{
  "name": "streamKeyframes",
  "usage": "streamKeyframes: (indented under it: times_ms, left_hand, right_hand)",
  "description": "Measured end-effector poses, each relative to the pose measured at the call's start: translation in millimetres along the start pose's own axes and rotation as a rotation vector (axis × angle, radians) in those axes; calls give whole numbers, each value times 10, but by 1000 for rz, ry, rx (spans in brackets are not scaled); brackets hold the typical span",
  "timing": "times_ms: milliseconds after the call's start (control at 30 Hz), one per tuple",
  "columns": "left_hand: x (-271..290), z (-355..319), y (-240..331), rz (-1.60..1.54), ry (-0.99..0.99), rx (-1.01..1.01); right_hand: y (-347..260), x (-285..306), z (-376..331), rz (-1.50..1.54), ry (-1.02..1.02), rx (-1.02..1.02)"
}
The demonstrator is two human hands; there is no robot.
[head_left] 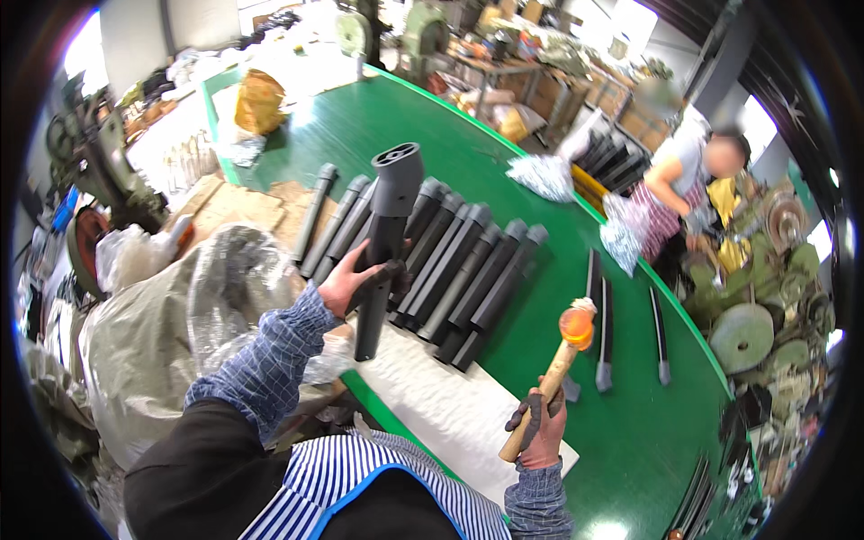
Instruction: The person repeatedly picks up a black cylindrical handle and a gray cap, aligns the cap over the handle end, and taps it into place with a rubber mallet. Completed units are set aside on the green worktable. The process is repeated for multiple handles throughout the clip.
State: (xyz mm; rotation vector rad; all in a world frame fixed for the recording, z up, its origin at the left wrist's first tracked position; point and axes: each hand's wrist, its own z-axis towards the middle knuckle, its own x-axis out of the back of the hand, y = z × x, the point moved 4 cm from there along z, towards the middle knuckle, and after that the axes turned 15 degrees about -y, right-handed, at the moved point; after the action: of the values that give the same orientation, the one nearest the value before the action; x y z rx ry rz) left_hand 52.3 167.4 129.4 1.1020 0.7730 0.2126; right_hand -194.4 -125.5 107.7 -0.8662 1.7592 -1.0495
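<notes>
The left hand [362, 281] grips a tube [388, 230], partly hiding the tube row [457, 268]; right of that, across a tabletop [538, 308] gap, the right hand [544, 428] clasps a mallet [562, 362].

No lettering, label, number or sign can be read on anything here.

Held tube [388, 236] left, mallet [560, 364] right; behind that tube, a row of tubes [445, 261] lies on the desk [405, 112], sheet [441, 382] just this side, loose tubes [605, 333] farther right, bags [543, 176] at the far edge!
</notes>
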Motion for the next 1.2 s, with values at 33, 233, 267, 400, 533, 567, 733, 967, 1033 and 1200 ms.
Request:
streamKeyframes:
  times_ms: [33, 233, 267, 400, 533, 567, 733, 967, 1033, 1200]
  left_hand:
    - [196, -269, 236, 153, 96, -49]
    - [1114, -1467, 236, 597, 637, 54]
    - [1192, -1549, 209, 591, 641, 20]
    - [1255, -1672, 222, 660, 610, -40]
    - [1095, -1683, 316, 627, 583, -54]
    - [1033, -1691, 345, 726, 607, -79]
    - [976, -1570, 294, 701, 436, -32]
    - [1010, -1673, 409, 593, 517, -96]
    - [989, -1678, 427, 508, 530, -185]
    - [974, -1547, 324, 733, 526, -113]
  right_hand:
    - [31, -248, 55, -48, -121, 25]
    - [-398, -2150, 127, -480, -770, 102]
    - [-672, -2470, 119, -573, -861, 158]
    - [-1423, -3268, 164, -285, -832, 409]
    - [-928, -3744, -46, -883, -690, 809]
    - [-808, -3882, -147, -1299, -751, 850]
    - [-1205, -3881, -196, -615, -694, -219]
    - [-1218, -3852, -81, -475, -967, 200]
    - [-958, -3797, -100, -676, -830, -24]
    - [-1343, -3812, -84, -149, -625, 147]
